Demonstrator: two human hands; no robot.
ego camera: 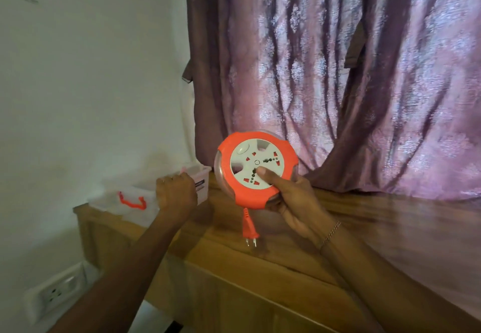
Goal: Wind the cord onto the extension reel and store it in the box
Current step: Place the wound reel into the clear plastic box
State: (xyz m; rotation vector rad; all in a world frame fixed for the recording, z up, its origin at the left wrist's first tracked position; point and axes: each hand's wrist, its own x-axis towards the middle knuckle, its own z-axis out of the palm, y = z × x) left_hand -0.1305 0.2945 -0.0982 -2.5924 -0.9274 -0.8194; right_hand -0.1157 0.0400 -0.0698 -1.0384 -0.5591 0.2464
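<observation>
A round orange and white extension reel point(256, 167) is held upright above the wooden table by my right hand point(294, 202), thumb pressed on its white socket face. The cord looks wound in; only a short orange stub and the plug point(250, 231) dangle below the reel. My left hand point(175, 193) is closed on the near edge of a clear plastic box point(145, 202) with an orange handle point(131, 201), at the table's far left corner. Whether the box's lid is on or lifted I cannot tell.
The wooden table point(286, 267) runs along a purple curtain point(338, 77) at the back. A white wall stands on the left, with a white wall socket point(56, 292) low down beside the table's left end.
</observation>
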